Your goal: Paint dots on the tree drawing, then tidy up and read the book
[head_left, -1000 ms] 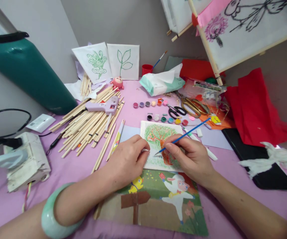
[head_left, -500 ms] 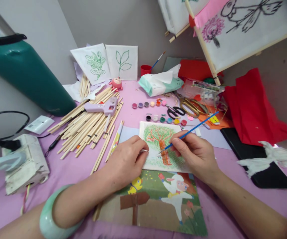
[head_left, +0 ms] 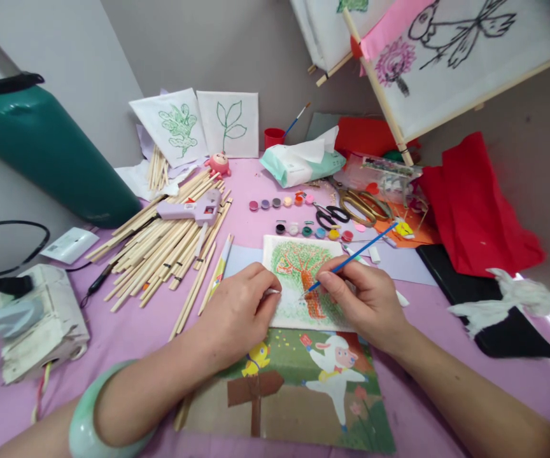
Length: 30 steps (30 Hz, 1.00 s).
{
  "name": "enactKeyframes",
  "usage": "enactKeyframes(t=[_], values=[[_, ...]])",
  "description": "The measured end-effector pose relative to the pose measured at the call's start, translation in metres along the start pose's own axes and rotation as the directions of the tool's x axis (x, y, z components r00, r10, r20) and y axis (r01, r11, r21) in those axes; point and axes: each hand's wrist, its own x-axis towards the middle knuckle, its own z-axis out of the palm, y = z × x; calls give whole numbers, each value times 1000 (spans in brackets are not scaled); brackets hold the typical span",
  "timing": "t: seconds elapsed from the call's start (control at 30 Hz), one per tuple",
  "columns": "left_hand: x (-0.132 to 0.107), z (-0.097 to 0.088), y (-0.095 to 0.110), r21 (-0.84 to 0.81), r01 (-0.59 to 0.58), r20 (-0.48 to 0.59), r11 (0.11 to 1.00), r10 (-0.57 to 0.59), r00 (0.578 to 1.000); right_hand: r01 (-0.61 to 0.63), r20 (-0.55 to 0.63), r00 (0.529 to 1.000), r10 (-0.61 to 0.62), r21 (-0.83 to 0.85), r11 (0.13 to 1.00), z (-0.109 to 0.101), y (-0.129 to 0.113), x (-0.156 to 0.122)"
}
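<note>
Item 1: tree painting [head_left: 298, 256], a small whitish panel, lying flat on the purple-covered bench [head_left: 132, 356] between the two hands. It is showing an orange-brown trunk with limbs branching upward, a crown of stippled green dabs with orange strokes running among them, and paler green marks spreading about the base. A pale patch is showing left of the trunk; a white margin is edging the far side.

Item 2: paintbrush [head_left: 361, 249], slender, blue-handled. The right hand [head_left: 365, 299] is pinching it between thumb and fingers, clamped near its lower end; the handle is slanting up to the right. The dark tip is pointing at the area just left of the trunk; whether it is touching cannot be told.

Item 3: left hand [head_left: 245, 302], its fingers curling together at the panel's left edge. A pale sliver is showing at the fingertips, too small to identify; whether they are gripping anything cannot be told.

Item 4: illustrated board [head_left: 208, 410], adjoining the panel's near edge, displaying a white sheep, a yellow bird and a brown signpost.

Item 5: paint pots [head_left: 307, 231], multicoloured, standing in two rows beyond the panel.
</note>
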Motion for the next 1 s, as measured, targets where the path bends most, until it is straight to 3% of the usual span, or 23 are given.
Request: enactKeyframes(t=[0.5,1.0], values=[[0,-2,2,28,-8,1,1000,8,1000,59,-27,998,-61,-64,996,-7,-1,1],[0,-1,1,18,1,3,1000,-1,1000,32,-79,996,-35,-39,999,-10,0,-2]])
